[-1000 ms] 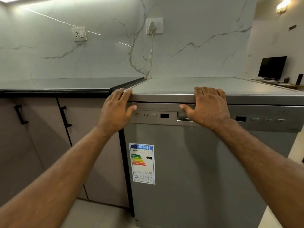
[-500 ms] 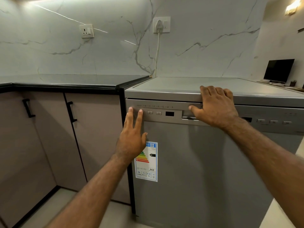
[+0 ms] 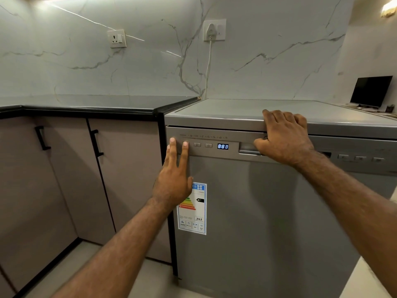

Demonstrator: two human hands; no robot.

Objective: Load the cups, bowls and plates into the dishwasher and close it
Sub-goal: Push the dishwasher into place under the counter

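The grey dishwasher (image 3: 268,211) stands with its door closed. Its blue display (image 3: 222,146) is lit and reads 8:88. My left hand (image 3: 175,175) lies flat against the door's upper left, with straight fingertips on the left buttons of the control panel (image 3: 202,145). My right hand (image 3: 283,136) rests on the front edge of the dishwasher's top, fingers bent over the edge and thumb by the door handle recess (image 3: 247,148). No cups, bowls or plates are in view.
A dark countertop (image 3: 86,104) and beige cabinet doors with black handles (image 3: 96,143) adjoin the dishwasher on the left. A plug and white cord (image 3: 209,61) hang on the marble wall. A small monitor (image 3: 370,91) stands at the far right.
My left hand came down from the top's edge to the control panel, and the display has lit up. My right hand has stayed on the top's edge.
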